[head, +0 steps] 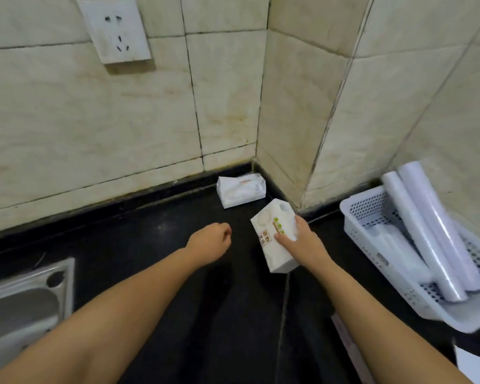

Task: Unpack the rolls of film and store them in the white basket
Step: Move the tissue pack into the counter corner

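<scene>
Two bare arms reach over the black counter [155,245], between the steel sink [25,300] and the white basket [372,245]. At least two rolls of film [427,231] lean in that basket, well right of your grip. Your right hand [305,242] clamps a white packet [275,234], one of two; the other packet [240,189] lies in the corner. Your left hand [211,239] hangs curled shut, holding nothing.
</scene>
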`<action>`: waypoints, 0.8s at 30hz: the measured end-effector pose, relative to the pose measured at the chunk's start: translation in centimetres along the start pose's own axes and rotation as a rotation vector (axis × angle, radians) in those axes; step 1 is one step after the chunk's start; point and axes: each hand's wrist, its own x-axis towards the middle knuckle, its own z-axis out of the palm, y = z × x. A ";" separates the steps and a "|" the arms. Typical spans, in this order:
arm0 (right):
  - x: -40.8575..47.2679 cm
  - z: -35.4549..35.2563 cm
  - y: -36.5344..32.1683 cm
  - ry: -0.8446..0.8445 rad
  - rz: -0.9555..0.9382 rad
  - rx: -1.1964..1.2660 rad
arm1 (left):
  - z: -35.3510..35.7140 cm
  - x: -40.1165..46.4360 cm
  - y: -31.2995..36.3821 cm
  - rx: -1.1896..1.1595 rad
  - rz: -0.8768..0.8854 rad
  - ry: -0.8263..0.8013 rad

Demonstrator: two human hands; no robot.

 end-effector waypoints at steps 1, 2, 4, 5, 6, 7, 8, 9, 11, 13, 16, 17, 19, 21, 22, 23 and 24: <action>1.8 0.4 -0.3 -0.013 0.026 0.080 | -0.1 1.9 -0.2 -0.012 -0.034 0.017; 3.0 0.8 -0.6 -0.021 0.047 0.159 | -0.3 3.4 -0.3 -0.021 -0.056 0.045; 4.4 1.4 -1.1 -0.029 0.067 0.266 | -0.9 6.0 -0.5 -0.012 -0.070 0.118; 5.5 1.8 -1.2 -0.031 0.079 0.290 | -1.1 7.9 -0.7 -0.002 -0.077 0.151; 6.4 2.2 -1.2 -0.033 0.092 0.310 | -1.2 9.6 -0.9 0.013 -0.079 0.180; 7.2 2.5 -1.1 -0.035 0.109 0.334 | -1.3 11.3 -1.1 0.030 -0.078 0.196; 7.8 2.9 -1.0 -0.036 0.129 0.363 | -1.2 12.8 -1.2 0.048 -0.080 0.194; 8.3 3.1 -0.8 -0.039 0.149 0.400 | -1.0 14.3 -1.3 0.066 -0.084 0.176; 8.7 3.6 -0.5 -0.052 0.172 0.485 | -0.3 16.5 -1.5 0.118 -0.117 0.098; 8.9 4.0 -0.4 -0.059 0.180 0.539 | 0.1 18.0 -1.9 0.136 -0.168 0.018; 9.2 4.9 -0.8 -0.033 0.187 0.564 | -0.3 18.4 -3.3 0.026 -0.209 0.106; 9.3 5.3 -1.2 -0.015 0.192 0.568 | -0.7 18.2 -3.8 -0.031 -0.202 0.180; 9.8 6.1 -2.3 0.012 0.213 0.596 | -1.9 17.3 -5.0 -0.127 -0.175 0.351; 10.6 7.1 -4.0 -0.002 0.273 0.644 | -3.5 16.1 -6.0 -0.208 -0.137 0.482; 11.1 7.6 -5.1 -0.024 0.319 0.674 | -4.3 15.5 -6.5 -0.237 -0.115 0.526; 11.7 8.1 -6.4 -0.040 0.365 0.708 | -5.0 14.9 -6.9 -0.255 -0.097 0.564; 12.3 8.6 -7.6 -0.049 0.402 0.748 | -5.8 14.4 -7.2 -0.267 -0.084 0.597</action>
